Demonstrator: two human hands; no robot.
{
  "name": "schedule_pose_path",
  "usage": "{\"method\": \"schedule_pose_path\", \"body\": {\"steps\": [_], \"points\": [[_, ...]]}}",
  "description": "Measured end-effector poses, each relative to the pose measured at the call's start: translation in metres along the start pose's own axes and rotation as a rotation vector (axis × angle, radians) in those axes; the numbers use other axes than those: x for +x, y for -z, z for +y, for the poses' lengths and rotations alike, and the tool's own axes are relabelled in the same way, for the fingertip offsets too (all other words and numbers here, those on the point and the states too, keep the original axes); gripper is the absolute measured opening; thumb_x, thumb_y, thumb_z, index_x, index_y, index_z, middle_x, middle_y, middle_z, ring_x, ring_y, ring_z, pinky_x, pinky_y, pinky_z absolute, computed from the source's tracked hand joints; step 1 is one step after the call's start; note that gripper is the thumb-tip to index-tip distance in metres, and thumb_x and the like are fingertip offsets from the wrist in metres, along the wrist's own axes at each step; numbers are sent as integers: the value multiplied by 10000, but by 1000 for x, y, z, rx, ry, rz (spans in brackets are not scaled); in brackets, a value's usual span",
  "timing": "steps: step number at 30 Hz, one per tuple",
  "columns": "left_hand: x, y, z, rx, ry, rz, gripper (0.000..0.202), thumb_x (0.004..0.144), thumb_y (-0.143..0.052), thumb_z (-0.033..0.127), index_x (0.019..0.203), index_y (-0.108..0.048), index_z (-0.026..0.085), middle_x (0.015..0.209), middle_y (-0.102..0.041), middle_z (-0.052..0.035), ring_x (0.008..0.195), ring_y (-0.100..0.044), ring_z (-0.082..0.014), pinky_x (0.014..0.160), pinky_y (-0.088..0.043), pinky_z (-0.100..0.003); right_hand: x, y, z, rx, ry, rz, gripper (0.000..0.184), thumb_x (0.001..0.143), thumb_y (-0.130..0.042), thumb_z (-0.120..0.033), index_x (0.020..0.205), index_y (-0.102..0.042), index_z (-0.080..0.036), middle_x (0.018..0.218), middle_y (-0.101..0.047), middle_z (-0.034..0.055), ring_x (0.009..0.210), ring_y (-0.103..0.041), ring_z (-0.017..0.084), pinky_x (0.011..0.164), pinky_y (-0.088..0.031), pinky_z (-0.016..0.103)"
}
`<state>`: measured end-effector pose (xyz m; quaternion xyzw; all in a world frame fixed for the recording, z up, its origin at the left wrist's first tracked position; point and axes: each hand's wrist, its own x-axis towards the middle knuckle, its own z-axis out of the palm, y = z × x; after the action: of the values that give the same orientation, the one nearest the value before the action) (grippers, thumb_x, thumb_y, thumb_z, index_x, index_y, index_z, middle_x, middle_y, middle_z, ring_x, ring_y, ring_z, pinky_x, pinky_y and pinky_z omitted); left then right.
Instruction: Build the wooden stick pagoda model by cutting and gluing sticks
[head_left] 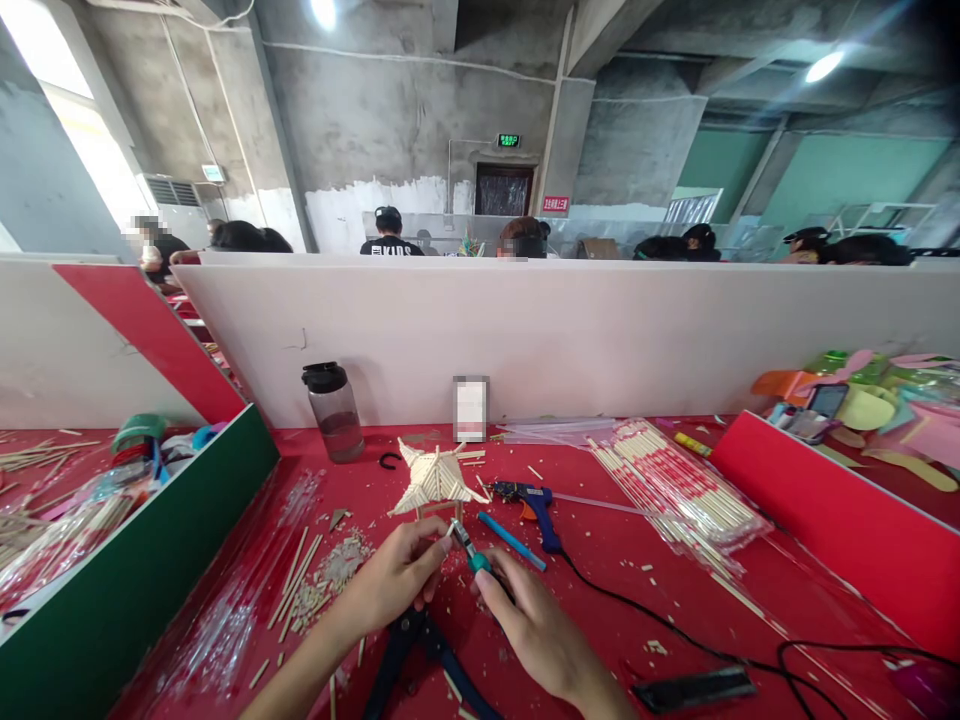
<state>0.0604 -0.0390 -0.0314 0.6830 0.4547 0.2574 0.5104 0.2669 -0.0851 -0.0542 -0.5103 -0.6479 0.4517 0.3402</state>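
Observation:
My left hand (pixel 394 580) is closed in a pinch on a small piece I cannot make out, held at the tip of a teal-handled tool (pixel 470 552). My right hand (pixel 529 625) grips that tool from the right, its metal tip pointing up and left toward my left fingers. Just beyond both hands stands a small roof-like model of pale wooden sticks (pixel 435 478). A blue glue gun (pixel 529 497) lies right of the model, its black cord (pixel 675 630) trailing to the right. Dark blue pliers (pixel 420 650) lie on the red table (pixel 600 560) beneath my wrists.
A bundle of wrapped chopsticks (pixel 675 490) lies at the right, a dark water bottle (pixel 334 410) at the back left, stick scraps (pixel 322 580) at the left. A black phone (pixel 694 688) lies near the front. White, green and red dividers (pixel 525 330) fence the desk. Other people sit beyond.

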Motion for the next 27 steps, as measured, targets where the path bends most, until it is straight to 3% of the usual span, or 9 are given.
{"method": "schedule_pose_path", "body": {"steps": [11,19,24,27], "points": [[0,1,3,12,-40,9,404,972,-446,544,788,-498,189,653,-564,30,499,-489,-98,491,-377,-214,0,-8,4,-14,16,19,379,1017,-407,-504,1122,-647,-231,1158,-711,74,1104,-644,230,933,-484,310],[-2,2,5,-10,-8,-21,365,981,-445,511,882,-534,171,598,-507,59,474,-439,-88,467,-329,-205,1,-2,0,64,-7,-26,406,1015,-409,-515,1149,-660,-225,1145,-710,68,1077,-641,233,959,-481,340],[-3,2,8,8,-5,-3,352,967,-455,508,880,-536,176,594,-495,64,470,-429,-89,467,-335,-207,1,-1,-1,41,-36,-17,412,1003,-430,-515,1212,-643,-232,1248,-680,79,1197,-596,247,1046,-436,365],[-2,2,7,12,-3,-5,352,962,-454,513,874,-534,182,592,-491,63,468,-428,-92,460,-331,-208,0,0,-2,24,-13,-20,395,1007,-422,-509,1189,-646,-240,1226,-687,72,1172,-607,241,1027,-445,358]]}}
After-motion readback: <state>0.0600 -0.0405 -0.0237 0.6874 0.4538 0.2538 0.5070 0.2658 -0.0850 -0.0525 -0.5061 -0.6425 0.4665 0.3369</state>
